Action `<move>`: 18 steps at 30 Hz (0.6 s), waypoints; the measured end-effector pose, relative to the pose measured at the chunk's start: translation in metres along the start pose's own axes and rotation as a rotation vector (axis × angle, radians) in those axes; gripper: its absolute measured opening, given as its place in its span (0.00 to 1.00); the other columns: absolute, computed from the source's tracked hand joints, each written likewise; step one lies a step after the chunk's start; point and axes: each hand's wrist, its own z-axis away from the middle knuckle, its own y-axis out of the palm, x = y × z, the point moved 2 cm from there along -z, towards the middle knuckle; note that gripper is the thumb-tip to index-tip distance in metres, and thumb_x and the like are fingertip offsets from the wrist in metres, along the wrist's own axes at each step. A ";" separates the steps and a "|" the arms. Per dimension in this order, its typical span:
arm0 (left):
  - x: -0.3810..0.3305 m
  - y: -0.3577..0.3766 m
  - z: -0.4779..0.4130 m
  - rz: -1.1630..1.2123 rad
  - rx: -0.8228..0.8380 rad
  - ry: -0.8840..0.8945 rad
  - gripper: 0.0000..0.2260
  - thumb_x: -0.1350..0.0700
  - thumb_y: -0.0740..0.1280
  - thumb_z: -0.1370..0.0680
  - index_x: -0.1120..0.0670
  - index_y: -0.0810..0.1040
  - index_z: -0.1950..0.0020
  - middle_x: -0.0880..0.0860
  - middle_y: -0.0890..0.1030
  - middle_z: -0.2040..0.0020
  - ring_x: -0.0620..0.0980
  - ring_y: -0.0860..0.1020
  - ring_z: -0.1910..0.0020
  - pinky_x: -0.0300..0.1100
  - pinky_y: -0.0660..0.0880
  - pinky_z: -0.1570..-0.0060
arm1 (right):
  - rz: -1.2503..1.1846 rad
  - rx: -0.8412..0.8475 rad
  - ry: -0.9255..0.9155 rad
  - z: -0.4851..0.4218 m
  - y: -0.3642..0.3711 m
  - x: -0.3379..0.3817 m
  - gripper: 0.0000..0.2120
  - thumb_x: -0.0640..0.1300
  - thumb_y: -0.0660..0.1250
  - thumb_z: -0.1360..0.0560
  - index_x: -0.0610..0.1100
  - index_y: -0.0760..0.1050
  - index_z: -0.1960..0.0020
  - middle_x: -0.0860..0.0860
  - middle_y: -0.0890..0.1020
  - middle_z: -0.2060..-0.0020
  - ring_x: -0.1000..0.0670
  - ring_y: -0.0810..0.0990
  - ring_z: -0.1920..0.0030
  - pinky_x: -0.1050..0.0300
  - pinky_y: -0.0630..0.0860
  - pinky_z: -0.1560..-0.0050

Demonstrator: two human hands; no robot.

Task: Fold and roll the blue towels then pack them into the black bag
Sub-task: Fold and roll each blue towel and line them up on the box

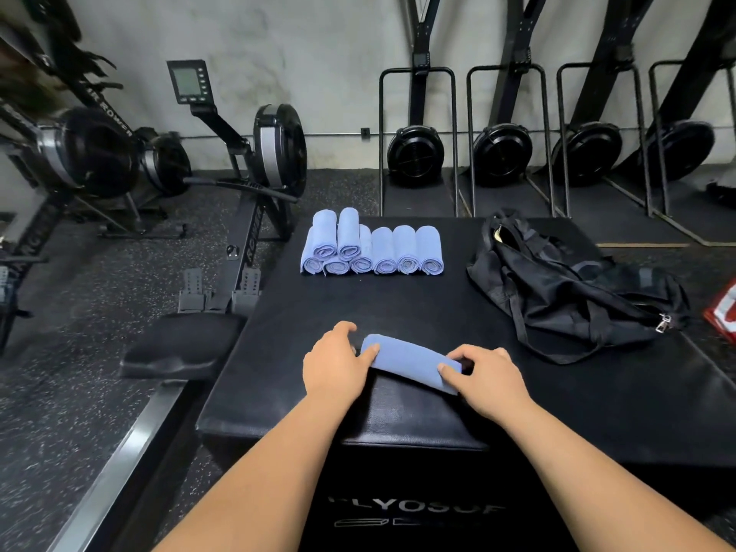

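Two bare arms in the lower half of the frame

The left hand and right hand are bare. Both arms are uncovered down to the bottom edge of the frame, with the left forearm at lower centre-left and the right forearm at lower right.

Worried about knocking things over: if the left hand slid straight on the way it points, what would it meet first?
The left hand grips the near towel; beyond it lies bare box top, then probably the rolled towels at the far edge.
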 end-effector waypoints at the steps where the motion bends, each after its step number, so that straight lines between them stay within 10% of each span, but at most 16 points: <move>1: 0.001 0.000 0.001 -0.001 0.011 -0.024 0.24 0.38 0.70 0.22 0.45 0.73 0.29 0.43 0.82 0.53 0.50 0.81 0.46 0.53 0.78 0.42 | 0.019 0.037 0.011 -0.002 -0.001 0.003 0.11 0.65 0.67 0.27 0.66 0.81 0.46 0.65 0.82 0.53 0.51 0.72 0.41 0.48 0.74 0.38; 5: 0.007 0.002 0.004 0.093 0.084 -0.137 0.31 0.37 0.72 0.24 0.46 0.66 0.26 0.44 0.85 0.49 0.51 0.82 0.45 0.50 0.79 0.47 | 0.032 0.153 0.036 -0.003 0.004 0.023 0.31 0.68 0.63 0.35 0.68 0.76 0.32 0.62 0.84 0.51 0.50 0.80 0.43 0.49 0.77 0.38; 18: 0.000 0.009 0.018 0.528 0.335 -0.190 0.52 0.43 0.78 0.32 0.39 0.49 0.16 0.47 0.86 0.51 0.48 0.86 0.52 0.52 0.81 0.40 | -0.075 0.178 -0.026 0.030 0.034 0.066 0.18 0.62 0.62 0.25 0.64 0.77 0.36 0.61 0.81 0.65 0.50 0.82 0.52 0.47 0.79 0.44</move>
